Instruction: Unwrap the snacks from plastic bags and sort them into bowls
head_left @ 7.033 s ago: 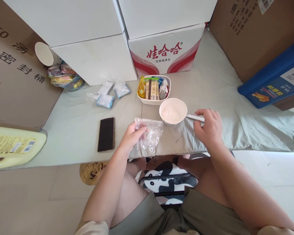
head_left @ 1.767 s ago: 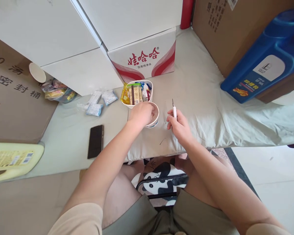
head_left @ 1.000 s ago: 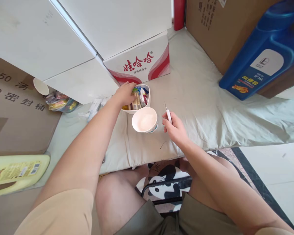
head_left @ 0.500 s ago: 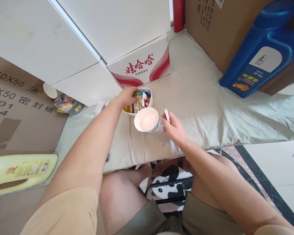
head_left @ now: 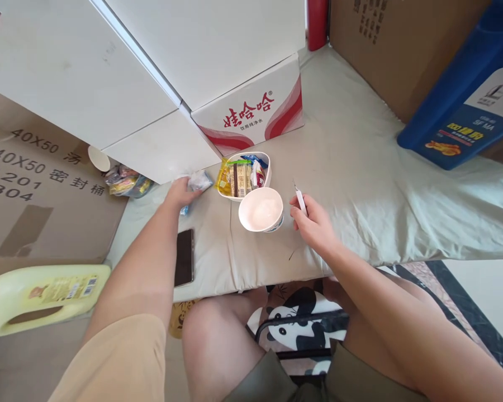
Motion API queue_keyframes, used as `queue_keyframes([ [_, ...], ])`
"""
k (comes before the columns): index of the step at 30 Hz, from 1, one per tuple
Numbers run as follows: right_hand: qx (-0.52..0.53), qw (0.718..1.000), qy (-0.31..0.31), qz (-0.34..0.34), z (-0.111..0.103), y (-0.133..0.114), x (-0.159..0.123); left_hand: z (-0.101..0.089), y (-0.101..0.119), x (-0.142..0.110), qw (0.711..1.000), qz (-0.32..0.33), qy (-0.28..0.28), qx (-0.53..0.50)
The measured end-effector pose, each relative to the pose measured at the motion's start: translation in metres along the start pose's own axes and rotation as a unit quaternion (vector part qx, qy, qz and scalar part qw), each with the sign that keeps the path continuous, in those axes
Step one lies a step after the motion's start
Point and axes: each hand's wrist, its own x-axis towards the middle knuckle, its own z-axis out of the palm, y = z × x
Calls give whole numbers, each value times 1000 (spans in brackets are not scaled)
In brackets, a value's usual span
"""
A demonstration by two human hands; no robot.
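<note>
My left hand (head_left: 179,193) reaches to the left of the snack tray and closes on a small clear packet with blue print (head_left: 199,181) lying on the cloth. My right hand (head_left: 314,223) rests on the cloth right of a white bowl (head_left: 261,209) and pinches a thin white tool with a dark pointed tip (head_left: 300,197), tip pointing away from me. The bowl holds something white. Behind it stands a white tray (head_left: 243,174) filled with wrapped snacks.
A dark phone (head_left: 185,264) lies by my left forearm. A red-and-white carton (head_left: 251,115) and white boxes stand behind. A blue jug (head_left: 465,106) lies at right, a yellow jug (head_left: 42,290) at left, a paper cup (head_left: 99,158) and wrappers beside cardboard.
My left hand has left the snack tray and moved left onto the small packets. My right hand keeps hold of the thin tool beside the bowl.
</note>
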Motion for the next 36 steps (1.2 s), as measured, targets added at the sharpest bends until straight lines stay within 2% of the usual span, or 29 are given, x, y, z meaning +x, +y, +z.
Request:
queue_keyframes([
  [2, -15, 1000, -2, 0, 3, -1, 1, 16, 8, 8, 999, 49, -15, 4],
  [6, -28, 1000, 2, 3, 5, -3, 4, 33, 22, 18, 1000, 19, 1, 7],
  [8, -27, 1000, 8, -3, 6, -4, 7, 32, 22, 17, 1000, 10, 20, 7],
  [11, -21, 999, 17, -19, 8, -5, 8, 18, 14, 6, 997, 28, 69, -21],
  [15, -18, 999, 26, -34, 9, -6, -5, -9, 1, -32, 972, 70, 197, -105],
  [17, -18, 999, 20, -39, 6, -6, -18, -16, -2, -67, 952, 108, 246, -144],
  [19, -15, 999, 10, -42, 1, -7, -33, -13, 3, -112, 933, 166, 266, -173],
  [21, -14, 999, -1, -47, -4, -7, -46, 2, 19, -161, 912, 248, 262, -195],
  [23, -26, 998, -8, -59, -9, -8, -56, 28, 43, -205, 893, 341, 203, -210],
  [25, -52, 996, -9, -77, -10, -8, -61, 58, 73, -233, 866, 411, 149, -241],
  [27, -86, 991, -13, -98, -9, -9, -63, 86, 101, -244, 844, 460, 111, -254],
  [30, -150, 981, -50, -115, -5, -9, -63, 112, 124, -242, 832, 478, 113, -256],
  [33, -251, 954, -109, -121, -2, -9, -63, 118, 124, -241, 842, 461, 112, -257],
  [36, -361, 911, -148, -133, -1, -9, -64, 113, 120, -244, 848, 452, 82, -264],
])
